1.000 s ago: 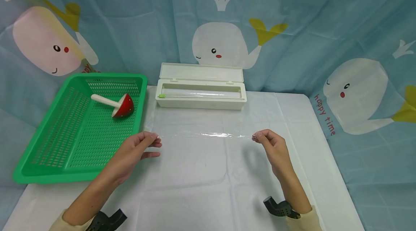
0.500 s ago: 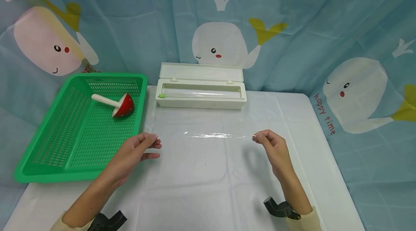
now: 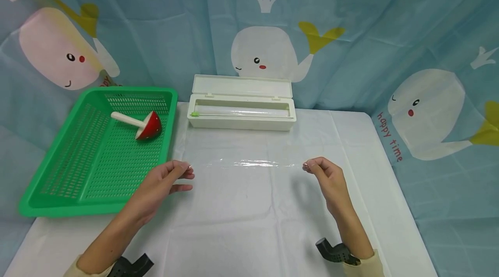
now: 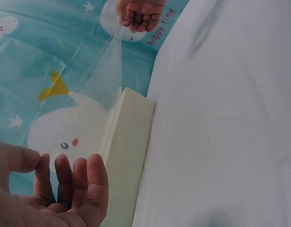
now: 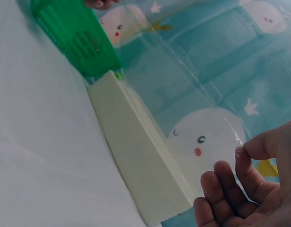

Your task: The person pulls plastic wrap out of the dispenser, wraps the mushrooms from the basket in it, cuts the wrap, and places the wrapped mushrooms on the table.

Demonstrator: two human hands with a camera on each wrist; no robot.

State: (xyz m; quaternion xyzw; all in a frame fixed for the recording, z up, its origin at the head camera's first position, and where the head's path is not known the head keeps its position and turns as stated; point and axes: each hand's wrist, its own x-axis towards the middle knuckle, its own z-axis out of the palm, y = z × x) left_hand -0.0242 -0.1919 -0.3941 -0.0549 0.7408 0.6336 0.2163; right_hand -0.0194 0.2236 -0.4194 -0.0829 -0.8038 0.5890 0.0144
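Note:
A sheet of clear plastic wrap (image 3: pixel 255 163) stretches between my two hands above the table. At its left end, my left hand (image 3: pixel 163 179) pinches it between thumb and index finger, the other fingers spread loosely. Thumb and forefinger of my right hand (image 3: pixel 327 177) pinch the opposite end. In the right wrist view the wrap (image 5: pixel 192 75) shows as a faint shiny line running from the fingertips. Behind it stands a white wrap dispenser box (image 3: pixel 241 124), lid (image 3: pixel 241 87) raised, with a roll of film (image 3: pixel 241 111) inside and a small green slide cutter (image 3: pixel 194 114) at its left end.
A green plastic basket (image 3: pixel 50 208) stands at the left, close beside my left forearm. In it lies a red and white mushroom-shaped object (image 3: pixel 149 126). A white cloth (image 3: pixel 234 225) covers the table, and a blue whale-print curtain (image 3: pixel 163 30) hangs behind and to the sides.
Both hands hold the wrap in almost the same place; the glints on the film shift slightly. The basket and box stay put.

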